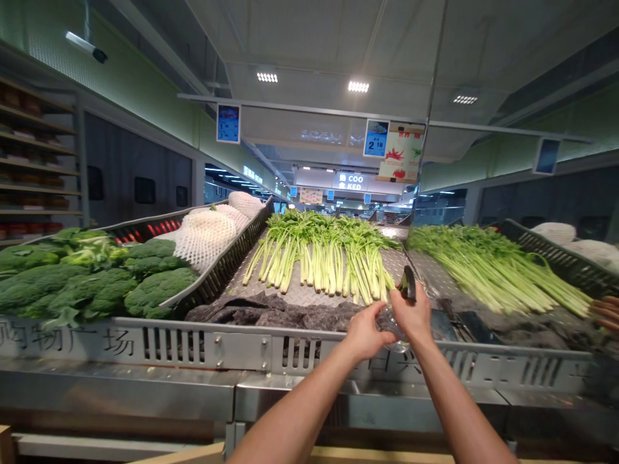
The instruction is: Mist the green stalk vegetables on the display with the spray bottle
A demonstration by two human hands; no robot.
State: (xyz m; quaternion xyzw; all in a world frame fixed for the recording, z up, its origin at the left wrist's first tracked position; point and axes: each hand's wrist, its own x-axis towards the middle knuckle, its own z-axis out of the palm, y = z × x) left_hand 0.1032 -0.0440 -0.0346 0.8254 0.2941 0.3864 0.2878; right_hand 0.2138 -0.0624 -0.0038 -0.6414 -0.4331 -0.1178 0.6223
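Note:
Both my hands are at a clear spray bottle (397, 343) with a black head, low in front of the celery. My right hand (413, 312) is wrapped around its upper part, just under the black head. Thumb and fingers of my left hand (366, 332) close on the clear body from the left. Much of the bottle is hidden behind my hands. Just beyond them, celery (324, 258) lies in a row on a perforated metal shelf, pale stalks toward me and leaves at the back. Dark grey cloth (271, 312) lies bunched along the shelf's front.
A grey slatted rail (242, 345) runs along the front edge. On the left are broccoli (91, 283) and a black crate (217, 274) with white foam-netted produce (207, 238). A mirror panel (483, 206) at right reflects the celery. Price signs (377, 138) hang above.

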